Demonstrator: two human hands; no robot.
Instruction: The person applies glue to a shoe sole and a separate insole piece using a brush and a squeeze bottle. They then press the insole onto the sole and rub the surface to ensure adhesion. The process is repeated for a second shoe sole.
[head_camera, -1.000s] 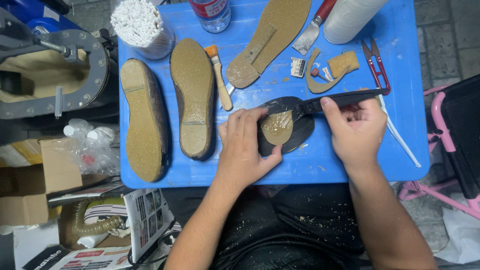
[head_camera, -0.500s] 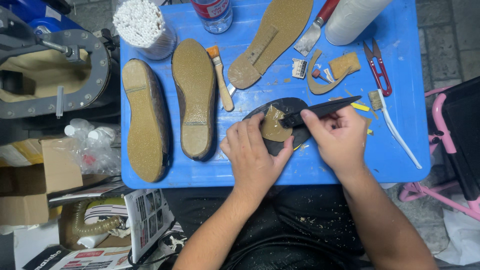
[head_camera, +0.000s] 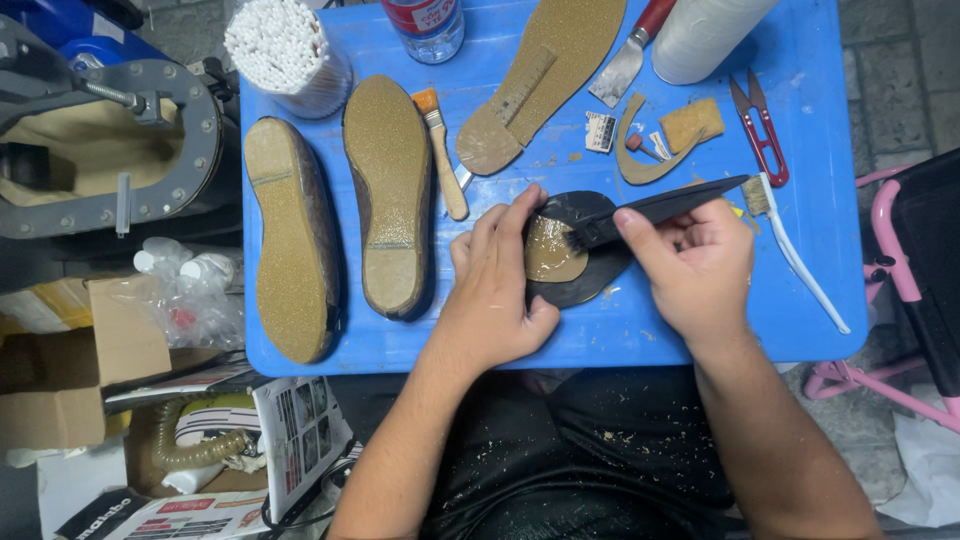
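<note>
Black heel piece (head_camera: 590, 262), on the blue table (head_camera: 820, 300) just right of the two upturned shoes (head_camera: 340, 215): pin it with your left hand (head_camera: 495, 290), fingers pressed flat on its edge, while your right hand (head_camera: 695, 262), fingers closed around the black brush (head_camera: 655, 210), spreads tan glue evenly.

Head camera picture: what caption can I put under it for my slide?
Left hand steadies a black heel piece on a blue table while right hand brushes it.
</note>
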